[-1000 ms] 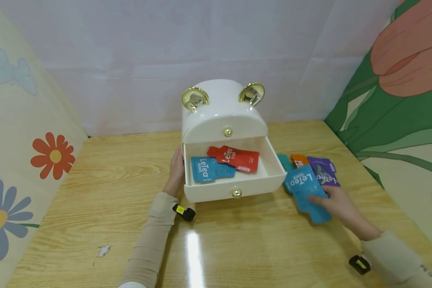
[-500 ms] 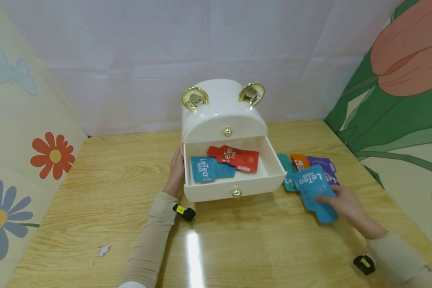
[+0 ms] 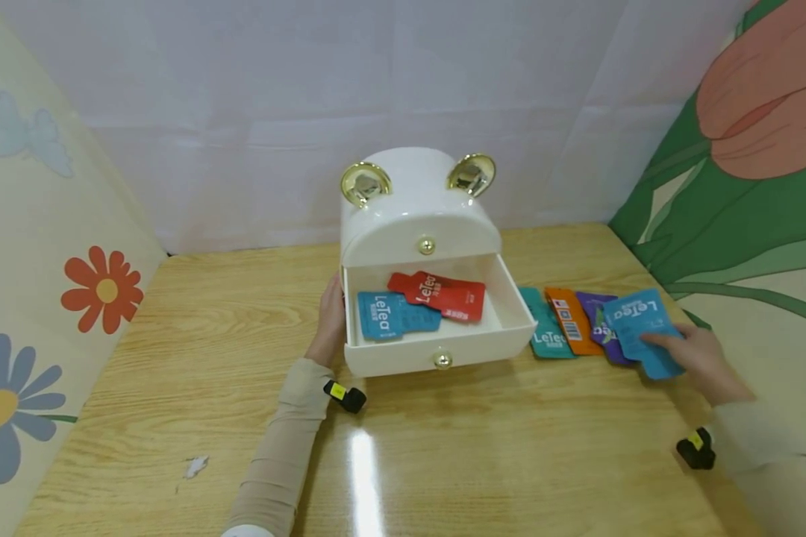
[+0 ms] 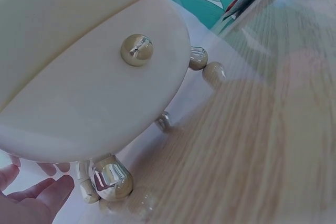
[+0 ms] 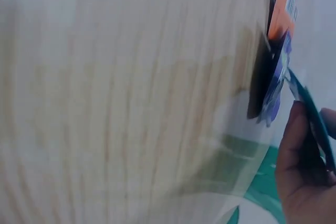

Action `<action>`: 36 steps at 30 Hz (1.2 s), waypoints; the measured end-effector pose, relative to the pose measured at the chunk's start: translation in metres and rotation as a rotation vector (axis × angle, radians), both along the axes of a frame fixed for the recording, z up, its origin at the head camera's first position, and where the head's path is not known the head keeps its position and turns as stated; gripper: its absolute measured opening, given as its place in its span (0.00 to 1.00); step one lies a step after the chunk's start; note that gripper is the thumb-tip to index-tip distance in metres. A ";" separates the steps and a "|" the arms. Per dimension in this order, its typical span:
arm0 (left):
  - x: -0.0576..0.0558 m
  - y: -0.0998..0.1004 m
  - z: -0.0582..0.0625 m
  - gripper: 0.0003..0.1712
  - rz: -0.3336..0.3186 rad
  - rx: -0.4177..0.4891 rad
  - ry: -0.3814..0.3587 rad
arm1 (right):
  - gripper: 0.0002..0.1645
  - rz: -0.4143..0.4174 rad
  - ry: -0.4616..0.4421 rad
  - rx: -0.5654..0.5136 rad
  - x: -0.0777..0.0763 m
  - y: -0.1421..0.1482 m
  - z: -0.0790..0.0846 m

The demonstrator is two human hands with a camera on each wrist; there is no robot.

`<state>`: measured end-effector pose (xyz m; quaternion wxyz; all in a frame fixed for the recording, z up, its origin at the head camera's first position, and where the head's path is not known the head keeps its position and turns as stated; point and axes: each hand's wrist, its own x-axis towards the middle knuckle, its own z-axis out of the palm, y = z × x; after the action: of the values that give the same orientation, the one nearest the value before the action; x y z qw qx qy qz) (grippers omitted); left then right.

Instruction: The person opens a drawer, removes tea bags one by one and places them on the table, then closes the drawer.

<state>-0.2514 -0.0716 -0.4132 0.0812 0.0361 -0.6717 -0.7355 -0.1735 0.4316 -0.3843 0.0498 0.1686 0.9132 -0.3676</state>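
Observation:
My right hand [image 3: 705,362] pinches a blue LeTea pouch [image 3: 638,321] between thumb and fingers at the right of the table. It overlaps a purple pouch [image 3: 595,317]; an orange pouch [image 3: 571,321] and a teal pouch [image 3: 547,328] lie further left. In the head view, my left hand [image 3: 327,324] is against the left side of a white drawer box [image 3: 416,205] with gold ears. The left wrist view shows its fingers [image 4: 50,195] fairly straight beside the box's lower edge; contact is partly hidden. The lower drawer [image 3: 403,359] is pulled out, holding a blue pouch [image 3: 383,317] and red pouches [image 3: 450,297].
The box stands on gold ball feet [image 4: 113,179] on a wooden table [image 3: 510,447]. A pale cloth [image 3: 242,149] hangs behind, and painted panels [image 3: 745,209] stand at both sides. A torn patch [image 3: 196,467] marks the table's front left.
My right hand has carried the blue pouch right and away from me, over to the purple one, uncovering the teal and orange pouches. The left hand has stayed at the box.

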 end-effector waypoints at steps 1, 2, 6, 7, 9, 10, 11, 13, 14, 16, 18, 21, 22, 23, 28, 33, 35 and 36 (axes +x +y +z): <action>0.000 0.000 0.000 0.25 -0.004 -0.002 0.001 | 0.47 -0.014 -0.009 -0.019 -0.002 0.003 -0.001; 0.000 0.000 0.000 0.26 -0.009 0.002 0.000 | 0.48 -0.030 -0.017 -0.036 -0.004 0.006 -0.002; 0.002 0.000 0.001 0.26 -0.025 0.022 -0.006 | 0.50 -0.054 -0.034 -0.095 -0.009 0.014 -0.007; 0.002 0.000 0.001 0.26 -0.026 0.023 -0.006 | 0.50 -0.054 -0.039 -0.099 -0.009 0.016 -0.008; 0.002 0.000 0.000 0.26 -0.024 0.018 -0.007 | 0.51 -0.056 -0.049 -0.109 -0.010 0.020 -0.010; 0.002 0.001 0.000 0.26 -0.019 0.008 -0.005 | 0.51 -0.058 -0.057 -0.105 -0.010 0.021 -0.011; 0.003 0.001 0.000 0.25 -0.015 -0.003 -0.001 | 0.52 -0.058 -0.067 -0.100 -0.010 0.023 -0.012; 0.003 0.001 0.000 0.25 -0.012 -0.016 0.008 | 0.54 -0.055 -0.088 -0.062 -0.010 0.026 -0.013; 0.003 0.001 -0.001 0.25 -0.013 -0.017 0.009 | 0.54 -0.057 -0.098 -0.039 -0.010 0.027 -0.014; 0.003 0.001 -0.001 0.25 -0.020 -0.012 0.005 | 0.55 -0.057 -0.110 0.013 -0.010 0.028 -0.015; 0.002 0.000 -0.001 0.25 -0.026 -0.004 -0.002 | 0.56 -0.056 -0.104 0.059 -0.010 0.028 -0.016; 0.002 0.000 -0.001 0.25 -0.024 0.002 -0.023 | 0.54 -0.059 -0.076 0.106 -0.011 0.027 -0.017; 0.001 0.000 0.000 0.24 -0.022 0.006 -0.029 | 0.53 -0.058 -0.064 0.124 -0.011 0.026 -0.018; 0.001 0.000 0.000 0.24 -0.020 0.013 -0.038 | 0.52 -0.053 -0.053 0.142 -0.010 0.025 -0.018; 0.001 0.000 0.001 0.23 -0.031 0.036 -0.062 | 0.49 -0.025 -0.023 0.192 -0.009 0.022 -0.016; 0.000 0.000 0.000 0.26 -0.033 0.047 -0.057 | 0.48 0.002 -0.030 0.195 -0.009 0.017 -0.011; 0.000 0.000 0.000 0.26 -0.032 0.050 -0.051 | 0.47 0.013 -0.036 0.198 -0.009 0.015 -0.009; 0.000 0.000 -0.001 0.26 -0.034 0.054 -0.044 | 0.47 0.021 -0.037 0.199 -0.009 0.014 -0.008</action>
<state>-0.2517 -0.0715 -0.4139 0.0528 0.0432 -0.6537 -0.7537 -0.1824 0.4455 -0.3923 0.0537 0.1699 0.9458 -0.2715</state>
